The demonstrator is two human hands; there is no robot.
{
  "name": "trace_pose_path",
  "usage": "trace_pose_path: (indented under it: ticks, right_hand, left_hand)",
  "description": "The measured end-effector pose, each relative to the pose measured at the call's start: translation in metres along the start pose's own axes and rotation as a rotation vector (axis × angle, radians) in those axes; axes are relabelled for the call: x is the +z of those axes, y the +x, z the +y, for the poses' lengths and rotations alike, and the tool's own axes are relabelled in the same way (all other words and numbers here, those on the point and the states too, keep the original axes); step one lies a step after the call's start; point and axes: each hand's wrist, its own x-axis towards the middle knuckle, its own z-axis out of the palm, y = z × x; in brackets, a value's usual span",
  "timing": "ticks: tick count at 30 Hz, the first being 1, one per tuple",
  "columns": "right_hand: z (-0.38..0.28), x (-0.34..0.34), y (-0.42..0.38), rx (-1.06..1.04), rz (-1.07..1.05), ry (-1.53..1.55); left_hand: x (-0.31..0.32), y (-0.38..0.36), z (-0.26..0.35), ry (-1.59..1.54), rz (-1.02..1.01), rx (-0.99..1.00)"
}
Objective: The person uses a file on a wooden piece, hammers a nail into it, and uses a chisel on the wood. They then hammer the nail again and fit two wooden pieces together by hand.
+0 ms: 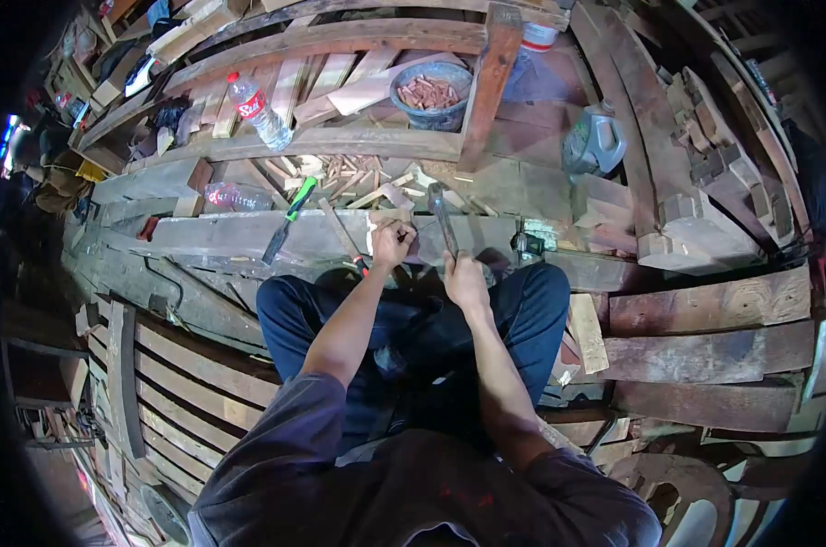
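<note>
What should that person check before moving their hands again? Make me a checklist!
1. Right hand wrapped around its tool: ok.
2. Tool's top end away from the left hand: ok, there is a gap.
3. Something held firmly in the left hand: cannot tell, the curled fingers hide it.
4. Green-handled chisel apart from both hands: ok.
5. Floor in front free of wood scraps: not ok, they lie scattered.

The grey hammer (444, 221) slants head-forward, gripped in the right hand (467, 283).
</note>
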Motion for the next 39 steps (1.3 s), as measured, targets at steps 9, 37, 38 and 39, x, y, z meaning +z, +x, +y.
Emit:
trace_pose_path:
  ticks: [9,37,38,39]
  right_hand:
    - [-0.005,0.006,-0.004,-0.011,-0.059,-0.053]
    - [0.016,0.024,-0.005,-0.019,-0.064,-0.048]
    - [0.024,0.029,0.004,-0.059,-0.066,-0.057]
    - [0.024,0.026,0.005,-0.062,-0.093,-0.032]
  left_hand:
    - [0.002,-0.003,-0.001,0.005,0.008,0.031]
    - [0.002,-0.003,0.002,-0.126,-0.026,-0.040]
    - [0.004,0.001,0.002,-0.080,-0.029,-0.020]
    - [0.005,0.000,-0.001,-0.032,-0.031,-0.004]
